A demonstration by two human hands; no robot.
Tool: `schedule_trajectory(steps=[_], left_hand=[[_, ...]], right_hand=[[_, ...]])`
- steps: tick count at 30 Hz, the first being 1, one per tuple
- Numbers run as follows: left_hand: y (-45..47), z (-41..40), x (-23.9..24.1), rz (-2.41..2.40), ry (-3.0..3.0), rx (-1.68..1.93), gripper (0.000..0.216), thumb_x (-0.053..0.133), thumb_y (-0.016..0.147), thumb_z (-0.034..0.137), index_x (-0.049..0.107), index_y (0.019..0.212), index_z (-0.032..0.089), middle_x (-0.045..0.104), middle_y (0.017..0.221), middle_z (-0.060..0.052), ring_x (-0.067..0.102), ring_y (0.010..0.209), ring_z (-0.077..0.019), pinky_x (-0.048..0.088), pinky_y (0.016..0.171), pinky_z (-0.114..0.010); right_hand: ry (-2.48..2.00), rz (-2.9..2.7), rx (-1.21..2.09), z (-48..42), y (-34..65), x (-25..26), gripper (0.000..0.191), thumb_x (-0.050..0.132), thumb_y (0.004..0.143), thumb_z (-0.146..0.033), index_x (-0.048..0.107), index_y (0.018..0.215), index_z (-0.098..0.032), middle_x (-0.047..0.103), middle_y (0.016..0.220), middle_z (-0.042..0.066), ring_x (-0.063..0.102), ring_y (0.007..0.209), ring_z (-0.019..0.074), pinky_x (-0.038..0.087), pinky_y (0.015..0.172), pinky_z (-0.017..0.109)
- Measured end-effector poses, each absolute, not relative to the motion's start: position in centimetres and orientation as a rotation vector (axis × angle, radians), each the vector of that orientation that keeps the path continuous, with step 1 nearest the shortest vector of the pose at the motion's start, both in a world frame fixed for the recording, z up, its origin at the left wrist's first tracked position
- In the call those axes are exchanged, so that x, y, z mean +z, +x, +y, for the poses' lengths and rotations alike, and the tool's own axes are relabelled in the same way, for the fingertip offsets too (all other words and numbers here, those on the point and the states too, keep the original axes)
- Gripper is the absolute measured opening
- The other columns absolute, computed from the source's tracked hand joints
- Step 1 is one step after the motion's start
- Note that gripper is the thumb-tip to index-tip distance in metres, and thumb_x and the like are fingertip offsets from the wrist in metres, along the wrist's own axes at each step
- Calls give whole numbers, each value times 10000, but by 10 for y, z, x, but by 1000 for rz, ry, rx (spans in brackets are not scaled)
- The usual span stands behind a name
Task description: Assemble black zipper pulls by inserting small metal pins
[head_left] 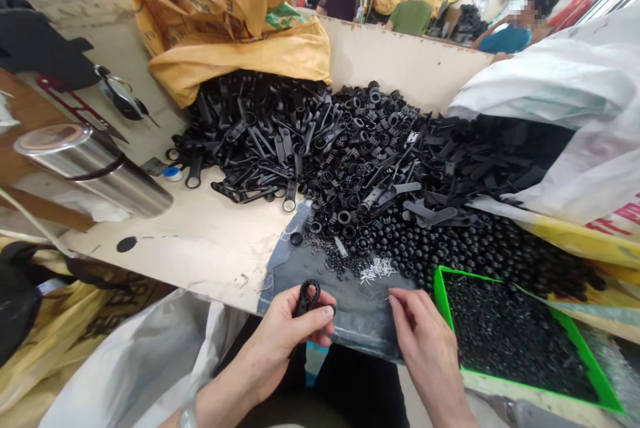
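Observation:
My left hand (300,321) is closed around a black plastic part with a ring-shaped end (310,292). A second small black piece shows at its thumb tip, partly hidden. Over the dark mat (350,321), the thumb and index finger of my right hand (425,331) are pinched together at a tiny thin item (387,298), too small to name. Just beyond those fingertips lies a little pile of silvery pins (377,269). Black balls (415,241) and black toothed rings (345,217) are heaped farther back.
Black arm-shaped parts (260,141) are piled under a yellow sack (240,48). A green-rimmed tray (443,301) of small black pieces stands at right, below a white sack (560,81). A steel flask (125,181) leans at left. Several people sit beyond the partition (400,58).

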State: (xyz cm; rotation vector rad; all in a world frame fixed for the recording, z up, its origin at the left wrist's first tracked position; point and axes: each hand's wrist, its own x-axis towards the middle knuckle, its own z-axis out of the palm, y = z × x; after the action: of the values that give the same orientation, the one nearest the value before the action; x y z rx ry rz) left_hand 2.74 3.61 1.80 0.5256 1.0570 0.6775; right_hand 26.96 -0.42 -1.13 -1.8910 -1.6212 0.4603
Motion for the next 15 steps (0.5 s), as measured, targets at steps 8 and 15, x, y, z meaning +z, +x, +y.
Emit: schedule_trajectory(steps=[8, 15], left_hand=[[44, 27, 16, 982, 621, 769, 319, 811, 815, 367, 653, 994, 156, 654, 705, 26, 574, 511, -77, 461, 500, -189], [44, 23, 10, 993, 622, 794, 309, 776, 860, 351, 612, 1059, 182, 634, 707, 42, 557, 520, -68, 418, 497, -170]], right_hand=[[-1481, -1018, 1355, -8, 209, -10, 351, 701, 909, -574, 773, 987, -239, 733, 820, 42, 635, 691, 165, 522, 639, 238], [-1356, -998, 1357, -8, 201, -9, 272, 733, 911, -508, 784, 973, -248, 705, 863, 37, 627, 749, 160, 523, 687, 226]])
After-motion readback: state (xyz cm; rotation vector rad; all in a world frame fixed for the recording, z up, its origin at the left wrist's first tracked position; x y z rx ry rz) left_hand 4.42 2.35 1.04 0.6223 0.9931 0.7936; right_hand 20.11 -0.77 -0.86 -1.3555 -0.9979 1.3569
